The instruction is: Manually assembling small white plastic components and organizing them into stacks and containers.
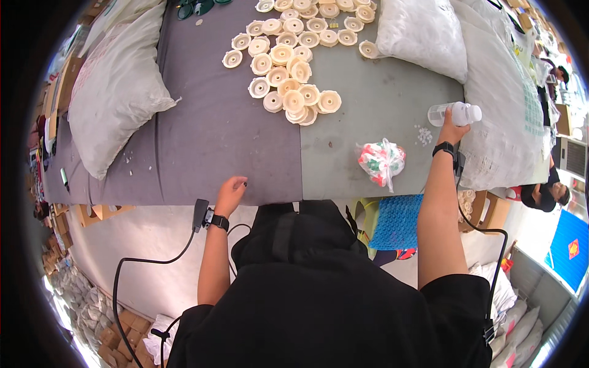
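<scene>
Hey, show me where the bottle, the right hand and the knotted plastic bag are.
Bottle (437, 115): head view, on its clear body.
Right hand (453, 130): head view, middle of the hand.
Knotted plastic bag (383, 162): head view, middle of its bulge.

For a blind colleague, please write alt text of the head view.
A person's right hand holds a translucent plastic bottle at the right of a grey table. The left hand is by the near edge; round cream parts cluster beyond.
</scene>
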Available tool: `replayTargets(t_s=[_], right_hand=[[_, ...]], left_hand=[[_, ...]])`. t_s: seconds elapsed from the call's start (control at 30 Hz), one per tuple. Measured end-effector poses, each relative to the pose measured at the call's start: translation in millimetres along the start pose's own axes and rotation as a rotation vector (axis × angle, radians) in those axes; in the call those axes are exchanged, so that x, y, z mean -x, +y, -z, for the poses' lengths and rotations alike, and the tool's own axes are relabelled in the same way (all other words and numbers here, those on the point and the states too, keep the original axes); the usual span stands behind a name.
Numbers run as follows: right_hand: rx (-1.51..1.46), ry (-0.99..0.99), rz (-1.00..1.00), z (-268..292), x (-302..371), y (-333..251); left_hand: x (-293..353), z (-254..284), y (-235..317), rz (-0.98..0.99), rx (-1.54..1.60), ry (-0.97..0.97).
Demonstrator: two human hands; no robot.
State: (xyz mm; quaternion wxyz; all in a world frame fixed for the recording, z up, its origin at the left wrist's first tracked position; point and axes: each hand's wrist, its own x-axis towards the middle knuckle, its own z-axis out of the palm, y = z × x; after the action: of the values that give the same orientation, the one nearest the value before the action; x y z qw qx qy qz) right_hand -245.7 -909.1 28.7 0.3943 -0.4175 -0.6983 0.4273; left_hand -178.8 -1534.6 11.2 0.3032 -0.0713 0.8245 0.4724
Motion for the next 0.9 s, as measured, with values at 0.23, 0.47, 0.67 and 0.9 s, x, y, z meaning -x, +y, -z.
replayTargets(t_s=[0.23,0.47,0.67,0.9], right_hand=[[-0.082,0.029,-0.073,11,19,4],[-0.088,-0.308,0.084,-52,197,-66],[0.221,-0.531,0.158,-158,276,-70],[0.239,-0.492,0.203,-192,297,-72]], left_hand=[[-30,15,24,-0.029,0.088,-0.013],[-114,17,107,-0.34,0.203,0.419],[-207,-36,155,-0.571,-0.024,0.708],[-217,-55,147,-0.566,-0.236,0.737]])
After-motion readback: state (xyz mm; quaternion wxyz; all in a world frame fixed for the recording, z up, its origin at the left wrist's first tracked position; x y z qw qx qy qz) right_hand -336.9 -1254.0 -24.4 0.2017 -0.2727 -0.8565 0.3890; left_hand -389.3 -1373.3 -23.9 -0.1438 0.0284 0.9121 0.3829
